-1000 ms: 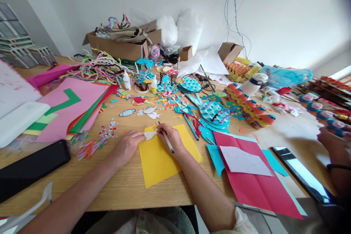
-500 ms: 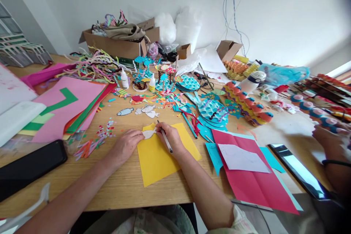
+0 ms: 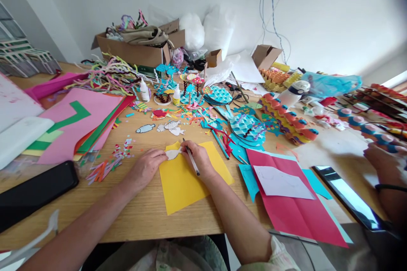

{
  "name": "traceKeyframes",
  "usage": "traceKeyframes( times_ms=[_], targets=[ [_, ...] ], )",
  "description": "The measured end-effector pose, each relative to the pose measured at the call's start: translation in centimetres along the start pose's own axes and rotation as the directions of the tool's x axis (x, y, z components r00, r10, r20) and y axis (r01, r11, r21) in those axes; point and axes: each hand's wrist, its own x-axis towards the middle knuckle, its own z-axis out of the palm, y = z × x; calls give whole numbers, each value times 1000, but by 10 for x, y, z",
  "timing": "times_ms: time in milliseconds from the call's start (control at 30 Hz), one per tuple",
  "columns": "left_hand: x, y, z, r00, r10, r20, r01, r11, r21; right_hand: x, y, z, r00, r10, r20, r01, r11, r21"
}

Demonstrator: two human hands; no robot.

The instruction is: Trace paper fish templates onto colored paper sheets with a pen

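Note:
A white fish-shaped paper cutout [image 3: 173, 154] lies on a sheet of yellow paper [image 3: 187, 190] near its top edge. My left hand [image 3: 149, 165] pinches the cutout's left end, fingers closed together. In my right hand [image 3: 197, 157] is a pen [image 3: 192, 161], its tip down at the cutout's right end. Just beyond lie several more paper fish cutouts [image 3: 171, 126], and a blue-grey paper fish [image 3: 145, 128] sits to their left.
Coloured paper sheets [image 3: 85, 114] and a black phone [image 3: 38, 194] are at left. Red paper [image 3: 295, 216] and another phone [image 3: 348, 197] lie right. Glue bottles [image 3: 144, 91] and paper scraps stand behind. At far right, another person's hand [image 3: 378, 156] touches a painted egg-carton strip [image 3: 365, 129].
The view has shifted very slightly. Both hands, the pen and the cutout stay in nearly the same place.

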Motion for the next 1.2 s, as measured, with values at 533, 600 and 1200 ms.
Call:
traceKeyframes(
  times_ms=[533, 600, 1200],
  targets=[
    [-1, 0, 1, 1000, -27, -11, 27, 999, -25, -3, 0, 0, 1000, -11, 2, 11, 1000, -2],
    [-1, 1, 1, 1000, -24, -13, 23, 999, -26, -3, -1, -1, 1000, -16, 6, 16, 1000, -9],
    [6, 0, -3, 999, -34, 34, 36, 998, -47, -6, -27, -23, 1000, -4, 28, -3, 965, 263]
  ],
)
